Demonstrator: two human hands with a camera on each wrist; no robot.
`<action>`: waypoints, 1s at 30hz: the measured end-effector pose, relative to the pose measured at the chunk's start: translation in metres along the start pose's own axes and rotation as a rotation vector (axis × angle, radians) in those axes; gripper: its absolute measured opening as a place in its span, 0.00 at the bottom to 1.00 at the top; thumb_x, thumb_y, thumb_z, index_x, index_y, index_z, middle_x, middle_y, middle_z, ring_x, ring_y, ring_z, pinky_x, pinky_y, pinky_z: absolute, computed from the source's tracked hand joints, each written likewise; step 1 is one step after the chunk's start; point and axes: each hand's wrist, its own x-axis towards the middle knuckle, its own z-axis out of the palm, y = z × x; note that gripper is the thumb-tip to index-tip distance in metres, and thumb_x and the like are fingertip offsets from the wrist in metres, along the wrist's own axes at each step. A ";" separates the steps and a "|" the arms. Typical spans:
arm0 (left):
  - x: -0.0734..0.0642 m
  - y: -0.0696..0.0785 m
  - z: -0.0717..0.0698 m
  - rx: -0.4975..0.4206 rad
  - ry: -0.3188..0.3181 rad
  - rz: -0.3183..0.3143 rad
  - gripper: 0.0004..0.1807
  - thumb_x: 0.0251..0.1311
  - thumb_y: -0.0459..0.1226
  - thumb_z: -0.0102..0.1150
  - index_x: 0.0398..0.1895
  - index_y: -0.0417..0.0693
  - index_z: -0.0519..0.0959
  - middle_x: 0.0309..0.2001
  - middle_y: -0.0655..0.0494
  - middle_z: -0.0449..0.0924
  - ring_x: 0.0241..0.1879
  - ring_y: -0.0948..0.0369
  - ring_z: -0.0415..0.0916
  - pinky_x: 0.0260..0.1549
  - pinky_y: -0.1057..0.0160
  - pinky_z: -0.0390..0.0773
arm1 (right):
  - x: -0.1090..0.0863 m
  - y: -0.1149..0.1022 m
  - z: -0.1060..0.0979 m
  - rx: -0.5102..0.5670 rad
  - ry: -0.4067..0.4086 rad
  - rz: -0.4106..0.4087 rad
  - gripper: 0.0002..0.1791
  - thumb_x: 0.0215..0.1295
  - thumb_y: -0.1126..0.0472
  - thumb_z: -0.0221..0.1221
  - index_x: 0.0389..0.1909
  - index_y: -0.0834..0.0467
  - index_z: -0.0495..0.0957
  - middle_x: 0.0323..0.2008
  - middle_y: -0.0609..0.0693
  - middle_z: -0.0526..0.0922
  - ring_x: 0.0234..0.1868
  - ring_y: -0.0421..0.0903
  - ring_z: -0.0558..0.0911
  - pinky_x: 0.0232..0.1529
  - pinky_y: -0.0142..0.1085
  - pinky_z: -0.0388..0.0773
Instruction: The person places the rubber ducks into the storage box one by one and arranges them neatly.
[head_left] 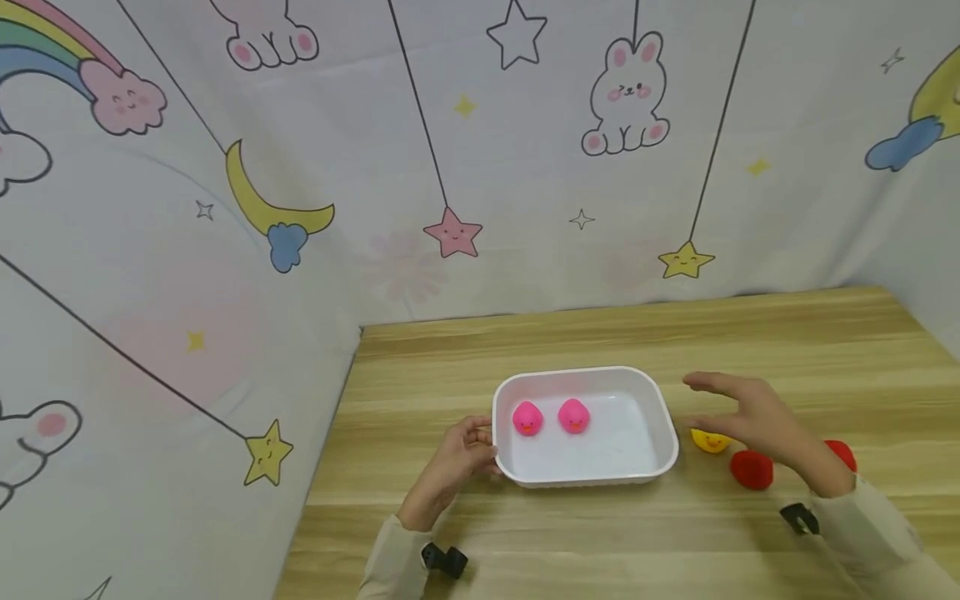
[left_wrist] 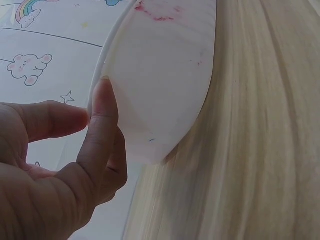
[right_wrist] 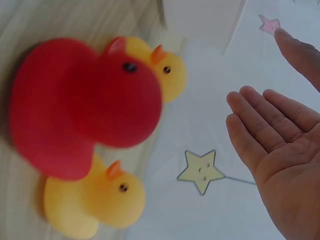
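Note:
At the left end of a white plastic tub (head_left: 585, 482), my left hand (head_left: 457, 467) pinches the rim between thumb and fingers. Two pink rubber ducks (head_left: 573, 417) sit inside the tub, toward its left side. To the right of the tub, my right hand (head_left: 757, 417) hovers with fingers extended and thumb spread, holding nothing. Below and around it on the table are a yellow rubber duck (head_left: 710, 441), a red duck (head_left: 752, 470) and another red object (head_left: 842, 454) partly hidden by the wrist. The right wrist view shows a red duck (right_wrist: 85, 105) between two yellow ducks (right_wrist: 95, 200).
Everything stands on a wood-grain table (head_left: 570, 542). A white cloth (head_left: 525, 167) printed with rabbits, stars and moons hangs behind the table and along its left side. Black straps or devices (head_left: 444, 560) show at both wrists.

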 end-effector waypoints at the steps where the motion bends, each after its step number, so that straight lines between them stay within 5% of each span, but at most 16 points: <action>1: 0.000 0.000 0.000 -0.001 0.000 0.000 0.29 0.58 0.19 0.51 0.63 0.16 0.59 0.39 0.41 0.74 0.27 0.63 0.77 0.30 0.65 0.86 | -0.003 0.002 -0.001 -0.001 -0.001 0.015 0.31 0.57 0.60 0.74 0.59 0.68 0.77 0.54 0.65 0.82 0.55 0.67 0.80 0.51 0.63 0.80; 9: -0.001 -0.001 0.001 -0.001 -0.008 -0.001 0.29 0.59 0.19 0.51 0.64 0.16 0.59 0.39 0.42 0.74 0.28 0.62 0.77 0.30 0.66 0.86 | -0.021 0.017 -0.003 0.005 -0.081 0.158 0.35 0.54 0.58 0.74 0.60 0.71 0.76 0.54 0.68 0.81 0.56 0.69 0.78 0.53 0.65 0.78; 30: 0.001 -0.002 0.000 -0.001 -0.021 0.022 0.28 0.59 0.20 0.50 0.63 0.15 0.59 0.39 0.40 0.74 0.29 0.62 0.77 0.30 0.66 0.86 | -0.027 0.035 0.018 -0.073 -0.061 0.133 0.36 0.45 0.59 0.78 0.54 0.73 0.79 0.51 0.68 0.82 0.53 0.69 0.79 0.52 0.66 0.77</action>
